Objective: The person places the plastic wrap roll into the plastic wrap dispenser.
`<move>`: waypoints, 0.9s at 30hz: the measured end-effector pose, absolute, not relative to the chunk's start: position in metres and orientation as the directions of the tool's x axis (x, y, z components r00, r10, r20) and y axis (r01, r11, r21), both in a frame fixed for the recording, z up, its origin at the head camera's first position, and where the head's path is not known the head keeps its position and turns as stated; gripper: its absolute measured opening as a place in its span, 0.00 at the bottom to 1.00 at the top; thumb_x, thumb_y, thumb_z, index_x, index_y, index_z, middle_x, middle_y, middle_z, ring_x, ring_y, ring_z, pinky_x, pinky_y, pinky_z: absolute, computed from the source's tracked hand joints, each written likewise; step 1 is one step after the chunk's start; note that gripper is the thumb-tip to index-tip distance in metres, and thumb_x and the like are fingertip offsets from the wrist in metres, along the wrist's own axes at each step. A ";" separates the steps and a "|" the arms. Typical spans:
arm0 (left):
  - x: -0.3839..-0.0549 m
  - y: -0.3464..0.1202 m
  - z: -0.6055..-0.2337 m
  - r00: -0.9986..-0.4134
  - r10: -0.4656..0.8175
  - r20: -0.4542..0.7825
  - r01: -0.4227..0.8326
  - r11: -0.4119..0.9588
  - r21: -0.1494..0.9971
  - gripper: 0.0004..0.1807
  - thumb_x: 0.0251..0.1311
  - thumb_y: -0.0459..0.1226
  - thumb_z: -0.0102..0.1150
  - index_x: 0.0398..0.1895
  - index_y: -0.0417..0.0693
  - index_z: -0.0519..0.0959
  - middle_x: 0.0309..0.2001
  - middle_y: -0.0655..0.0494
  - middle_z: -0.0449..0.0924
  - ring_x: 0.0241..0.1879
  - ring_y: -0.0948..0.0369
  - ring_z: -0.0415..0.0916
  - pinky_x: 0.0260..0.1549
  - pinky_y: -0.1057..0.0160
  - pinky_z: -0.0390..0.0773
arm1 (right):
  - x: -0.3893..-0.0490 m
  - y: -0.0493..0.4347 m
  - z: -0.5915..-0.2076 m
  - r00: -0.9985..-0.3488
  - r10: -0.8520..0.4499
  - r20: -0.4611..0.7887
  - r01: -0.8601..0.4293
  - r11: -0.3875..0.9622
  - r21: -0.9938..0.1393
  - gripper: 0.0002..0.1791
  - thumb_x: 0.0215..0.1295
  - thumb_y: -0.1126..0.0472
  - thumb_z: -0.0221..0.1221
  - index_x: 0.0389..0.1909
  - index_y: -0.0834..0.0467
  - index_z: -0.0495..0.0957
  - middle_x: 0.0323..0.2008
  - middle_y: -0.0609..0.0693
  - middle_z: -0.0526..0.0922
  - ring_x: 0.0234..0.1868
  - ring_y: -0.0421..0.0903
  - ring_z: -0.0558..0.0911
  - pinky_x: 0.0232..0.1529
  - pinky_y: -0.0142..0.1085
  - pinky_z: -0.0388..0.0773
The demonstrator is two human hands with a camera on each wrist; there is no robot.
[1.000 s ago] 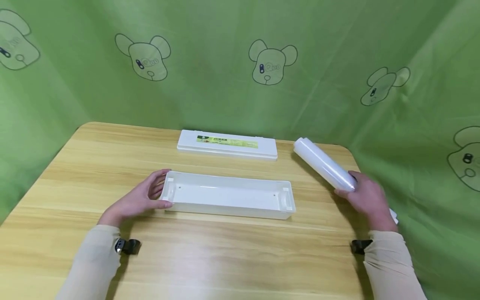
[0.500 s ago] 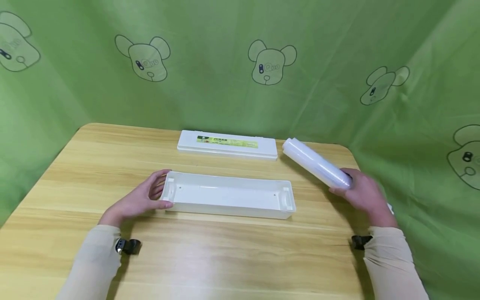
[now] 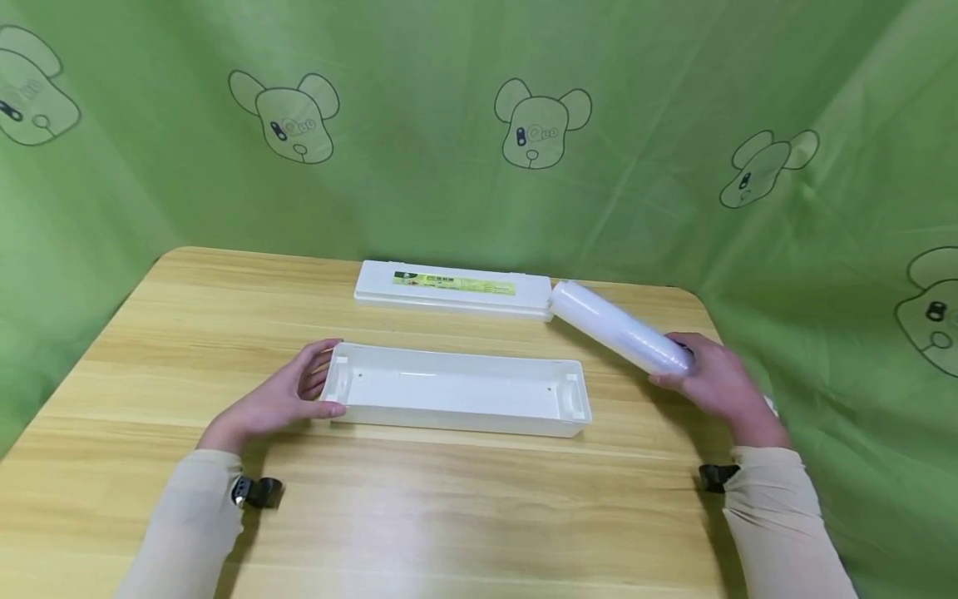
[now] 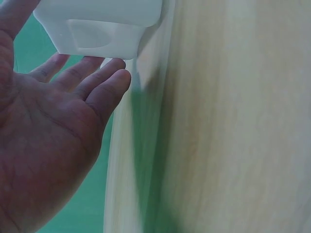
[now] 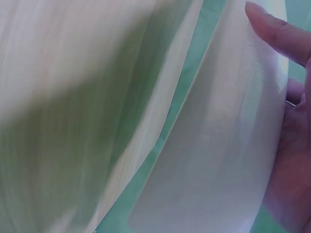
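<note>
A long white open-topped plastic box point(image 3: 456, 422) lies crosswise on the table. My left hand point(image 3: 280, 395) holds its left end, thumb at the front corner and fingers round the back; in the left wrist view the fingertips reach the lower edge of the box end point(image 4: 97, 36). To the right, my right hand point(image 3: 714, 381) grips a roll of plastic wrap point(image 3: 621, 329), slanted with its far end toward the back. The right wrist view shows the thumb lying along the glossy roll point(image 5: 218, 131). Part of the roll is hidden behind the hand and wrist.
A white lid point(image 3: 533, 295) with a yellow-green label lies behind the box, near the back edge of the wooden table point(image 3: 464, 516). The roll's far end overlaps the lid's right end in the head view. A green curtain point(image 3: 419, 191) hangs behind and at the right.
My right hand has carried the roll of plastic wrap leftward, bringing its far end to the lid's right end. The left hand, box and lid stay where they were.
</note>
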State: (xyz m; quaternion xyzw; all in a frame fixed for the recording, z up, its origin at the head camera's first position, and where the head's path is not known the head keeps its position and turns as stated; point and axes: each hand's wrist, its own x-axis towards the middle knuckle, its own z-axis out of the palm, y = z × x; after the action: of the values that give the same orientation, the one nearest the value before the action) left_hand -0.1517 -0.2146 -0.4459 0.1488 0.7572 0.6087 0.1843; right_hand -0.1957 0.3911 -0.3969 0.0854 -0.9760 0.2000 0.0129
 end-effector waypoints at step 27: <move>-0.151 -0.215 -0.450 -0.886 0.453 -0.095 0.011 0.226 0.974 0.55 0.54 0.36 0.72 0.78 0.48 0.44 0.77 0.43 0.44 0.73 0.44 0.46 0.69 0.57 0.55 | -0.195 0.365 -0.381 -0.977 -0.203 0.060 -0.210 0.892 -0.400 0.42 0.49 0.50 0.76 0.63 0.64 0.71 0.54 0.67 0.77 0.49 0.65 0.76 0.47 0.63 0.73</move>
State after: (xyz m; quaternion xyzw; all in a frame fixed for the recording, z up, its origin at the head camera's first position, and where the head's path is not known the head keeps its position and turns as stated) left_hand -0.1509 -0.2151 -0.4495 0.1526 0.7611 0.6032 0.1833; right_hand -0.1955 0.3648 -0.3809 0.1060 -0.9726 0.2067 0.0084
